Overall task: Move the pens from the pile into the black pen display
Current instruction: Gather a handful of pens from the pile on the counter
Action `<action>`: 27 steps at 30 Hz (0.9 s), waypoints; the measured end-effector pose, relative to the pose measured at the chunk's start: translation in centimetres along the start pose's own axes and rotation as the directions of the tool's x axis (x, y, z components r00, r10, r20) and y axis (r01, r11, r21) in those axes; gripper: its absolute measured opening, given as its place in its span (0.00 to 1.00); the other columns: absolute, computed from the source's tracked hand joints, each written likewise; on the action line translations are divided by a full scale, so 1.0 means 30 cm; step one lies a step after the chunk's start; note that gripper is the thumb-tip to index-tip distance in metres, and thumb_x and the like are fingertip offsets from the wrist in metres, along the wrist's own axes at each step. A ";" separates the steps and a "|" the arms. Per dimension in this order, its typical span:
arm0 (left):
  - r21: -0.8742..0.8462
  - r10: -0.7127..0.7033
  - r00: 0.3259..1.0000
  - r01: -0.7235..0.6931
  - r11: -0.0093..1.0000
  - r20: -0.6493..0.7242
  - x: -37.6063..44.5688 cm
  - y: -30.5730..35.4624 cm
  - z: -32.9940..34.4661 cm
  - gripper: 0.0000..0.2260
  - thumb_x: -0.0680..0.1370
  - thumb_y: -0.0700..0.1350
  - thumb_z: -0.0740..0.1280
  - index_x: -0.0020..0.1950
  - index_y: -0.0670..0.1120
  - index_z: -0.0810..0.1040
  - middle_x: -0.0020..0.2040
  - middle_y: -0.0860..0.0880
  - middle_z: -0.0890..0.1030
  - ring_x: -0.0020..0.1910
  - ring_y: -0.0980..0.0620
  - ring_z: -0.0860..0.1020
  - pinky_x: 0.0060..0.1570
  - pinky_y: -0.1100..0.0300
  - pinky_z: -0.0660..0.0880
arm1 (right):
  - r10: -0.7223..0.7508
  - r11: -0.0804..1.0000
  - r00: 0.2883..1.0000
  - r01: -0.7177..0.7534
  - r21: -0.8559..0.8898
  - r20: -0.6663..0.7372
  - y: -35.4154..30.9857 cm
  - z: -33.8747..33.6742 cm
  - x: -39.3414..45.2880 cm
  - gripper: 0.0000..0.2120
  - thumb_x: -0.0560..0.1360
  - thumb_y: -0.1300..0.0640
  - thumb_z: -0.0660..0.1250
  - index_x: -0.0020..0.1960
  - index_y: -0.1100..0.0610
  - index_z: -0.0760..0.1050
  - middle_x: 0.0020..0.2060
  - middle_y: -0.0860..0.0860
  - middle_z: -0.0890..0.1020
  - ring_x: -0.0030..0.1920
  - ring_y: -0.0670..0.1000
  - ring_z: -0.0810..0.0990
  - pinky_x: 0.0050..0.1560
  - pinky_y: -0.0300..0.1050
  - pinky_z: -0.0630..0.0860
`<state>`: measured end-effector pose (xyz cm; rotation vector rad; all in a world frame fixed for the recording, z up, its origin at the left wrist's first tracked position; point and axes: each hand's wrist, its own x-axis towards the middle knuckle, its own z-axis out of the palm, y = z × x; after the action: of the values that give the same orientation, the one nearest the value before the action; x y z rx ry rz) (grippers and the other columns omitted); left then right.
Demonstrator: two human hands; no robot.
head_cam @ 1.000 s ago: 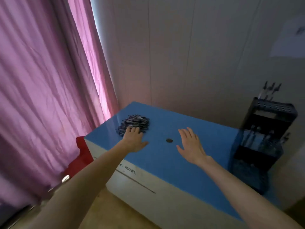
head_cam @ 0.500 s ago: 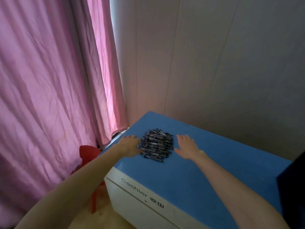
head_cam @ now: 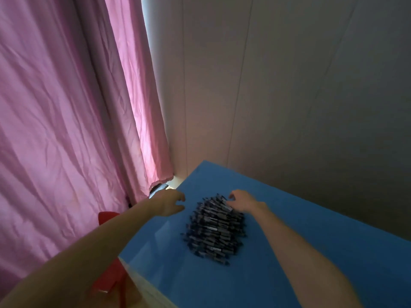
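A pile of several dark pens [head_cam: 214, 230] lies on the blue counter top [head_cam: 289, 252]. My left hand [head_cam: 170, 202] hovers just left of the pile's far end with loosely bent fingers, holding nothing and apart from the pens. My right hand [head_cam: 243, 202] lies at the pile's far right corner, its bent fingers touching the topmost pens. Blur hides whether those fingers grip any pen. The black pen display is out of view.
A pink curtain [head_cam: 66, 130] hangs at the left, close to the counter's left edge. A red chair [head_cam: 111, 283] stands below that edge. A pale panelled wall [head_cam: 289, 96] rises directly behind the counter.
The view has swung left and closer, so the display left the frame. Both hands moved from flat beside the pile to its far end, and their fingers have bent.
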<state>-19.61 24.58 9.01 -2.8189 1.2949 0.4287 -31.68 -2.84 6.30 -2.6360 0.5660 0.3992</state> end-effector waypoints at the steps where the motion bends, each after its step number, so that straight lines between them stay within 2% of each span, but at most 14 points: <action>1: -0.009 0.000 1.000 0.000 1.000 0.024 0.048 -0.008 -0.015 0.19 0.82 0.57 0.63 0.71 0.51 0.75 0.66 0.53 0.79 0.64 0.52 0.77 0.69 0.56 0.66 | -0.006 1.000 1.000 0.006 0.010 0.026 0.003 0.000 0.041 0.25 0.83 0.45 0.63 0.72 0.62 0.71 0.69 0.59 0.76 0.66 0.60 0.76 0.68 0.56 0.73; 3: -0.045 0.001 0.998 0.002 0.999 0.058 0.152 -0.022 -0.025 0.18 0.82 0.57 0.64 0.68 0.51 0.77 0.64 0.53 0.80 0.62 0.53 0.78 0.72 0.54 0.66 | -0.017 1.000 0.997 0.016 0.018 0.070 0.005 0.002 0.119 0.26 0.82 0.43 0.65 0.72 0.59 0.72 0.69 0.56 0.75 0.67 0.58 0.75 0.69 0.56 0.73; 6: -0.126 0.029 0.996 -0.017 0.992 0.089 0.282 -0.008 -0.004 0.18 0.81 0.56 0.65 0.68 0.49 0.78 0.63 0.51 0.81 0.59 0.51 0.80 0.65 0.56 0.72 | -0.053 0.999 0.990 0.052 0.018 0.129 0.016 0.020 0.203 0.28 0.79 0.40 0.68 0.69 0.59 0.73 0.66 0.57 0.77 0.64 0.59 0.77 0.66 0.58 0.74; 9: -0.160 0.086 0.986 -0.063 0.985 0.143 0.382 0.029 0.025 0.18 0.82 0.55 0.65 0.68 0.48 0.77 0.63 0.50 0.81 0.58 0.50 0.80 0.61 0.55 0.74 | -0.077 0.997 0.980 0.076 0.015 0.185 0.024 0.046 0.225 0.32 0.76 0.37 0.70 0.71 0.58 0.72 0.66 0.55 0.77 0.62 0.57 0.77 0.64 0.54 0.76; 13: -0.175 0.127 0.974 -0.094 0.980 0.186 0.504 0.057 0.057 0.18 0.81 0.56 0.65 0.68 0.49 0.77 0.62 0.51 0.81 0.58 0.50 0.80 0.61 0.54 0.75 | -0.107 0.994 0.989 0.109 -0.012 0.103 0.059 0.081 0.235 0.32 0.76 0.34 0.68 0.69 0.56 0.74 0.64 0.53 0.79 0.60 0.55 0.79 0.58 0.50 0.78; 15: -0.197 0.143 0.968 -0.102 0.975 0.207 0.552 0.065 0.078 0.18 0.81 0.55 0.65 0.68 0.49 0.77 0.63 0.51 0.81 0.59 0.49 0.79 0.61 0.54 0.75 | -0.119 0.991 0.990 0.123 -0.054 0.077 0.071 0.094 0.239 0.29 0.76 0.35 0.68 0.64 0.57 0.77 0.59 0.53 0.81 0.55 0.56 0.81 0.54 0.51 0.79; 17: -0.215 0.168 0.957 -0.117 0.969 0.236 0.588 0.064 0.096 0.18 0.82 0.54 0.65 0.69 0.49 0.77 0.63 0.49 0.80 0.59 0.48 0.79 0.60 0.54 0.75 | -0.108 0.990 0.992 0.114 -0.089 0.063 0.077 0.113 0.245 0.26 0.76 0.35 0.68 0.54 0.59 0.79 0.50 0.56 0.82 0.47 0.57 0.80 0.47 0.53 0.79; 21: -0.246 0.219 0.935 -0.151 0.957 0.278 0.646 0.020 0.142 0.17 0.82 0.55 0.65 0.67 0.48 0.78 0.61 0.47 0.81 0.58 0.47 0.80 0.58 0.55 0.75 | -0.077 0.997 0.997 0.077 -0.032 0.006 0.075 0.137 0.244 0.23 0.76 0.35 0.68 0.45 0.56 0.74 0.40 0.52 0.76 0.38 0.52 0.74 0.38 0.50 0.74; 23: -0.279 0.246 0.925 -0.164 0.946 0.289 0.672 -0.003 0.158 0.17 0.82 0.55 0.66 0.66 0.48 0.79 0.59 0.47 0.82 0.56 0.47 0.80 0.57 0.55 0.76 | -0.058 0.998 0.998 0.058 0.014 -0.011 0.073 0.141 0.241 0.21 0.75 0.35 0.69 0.47 0.54 0.73 0.41 0.51 0.76 0.39 0.51 0.75 0.40 0.50 0.76; 27: -0.355 0.317 0.915 -0.218 0.909 0.250 0.718 -0.023 0.166 0.13 0.82 0.53 0.67 0.58 0.46 0.83 0.52 0.49 0.83 0.50 0.50 0.80 0.52 0.56 0.74 | -0.005 0.998 0.999 0.008 0.066 -0.032 0.059 0.150 0.233 0.22 0.75 0.37 0.70 0.52 0.56 0.77 0.45 0.54 0.81 0.43 0.52 0.79 0.46 0.54 0.79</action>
<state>-6.96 9.64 -1.25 -2.6520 1.6780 1.1294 -27.19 -4.56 -0.71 -2.5845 0.5706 0.3320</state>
